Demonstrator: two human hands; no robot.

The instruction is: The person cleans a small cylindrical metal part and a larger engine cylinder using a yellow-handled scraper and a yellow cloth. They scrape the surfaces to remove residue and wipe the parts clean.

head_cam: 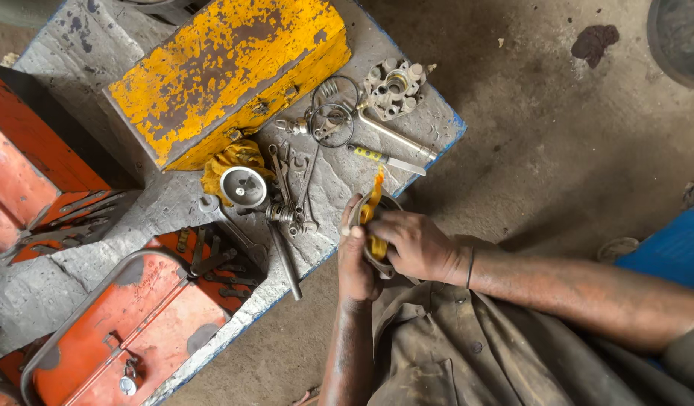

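Note:
My left hand (354,259) grips a round grey metal part (359,207) at the near edge of the workbench (76,53). My right hand (414,244) presses a yellow cloth (374,218) into that part, with a strip of cloth sticking up above it. Both hands meet over the bench's edge, above my lap. Most of the metal part is hidden by my fingers.
On the bench lie a worn yellow metal box (226,71), a crumpled yellow rag (230,162), a round metal cup (243,186), several spanners (294,188), wire rings (332,120), a cast housing (393,86) and a screwdriver (384,158). An open orange toolbox (136,316) stands at the left.

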